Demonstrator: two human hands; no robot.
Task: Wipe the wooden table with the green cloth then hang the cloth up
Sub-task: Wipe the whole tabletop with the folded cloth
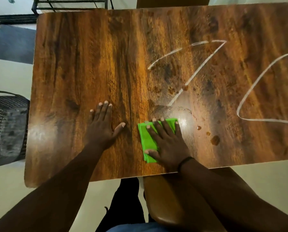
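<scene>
1. My right hand (167,144) lies flat on the green cloth (148,141), fingers straight and spread, pressing it down onto the counter (89,64).
2. The cloth is folded into a small pad near the counter's near edge, a little right of the middle; my thumb lies across its near end and my fingertips reach its far edge.
3. My left hand (103,126) rests palm down on the bare wood just left of the cloth, fingers straight and apart, holding nothing. It does not touch the cloth.
4. Just beyond my right fingertips is a shiny wet smear (173,111) on the wood.
5. Brown drops (215,140) dot the surface to the right of the cloth, with more spots farther back.
6. Thin whitish streaks (198,66) zigzag across the right half of the counter.
7. A dark band (185,162) sits on my right wrist.
8. A dark basket (6,128) stands on the floor to the left of the counter.
9. A brown chair seat (170,206) is below the near edge, under my right arm.
</scene>
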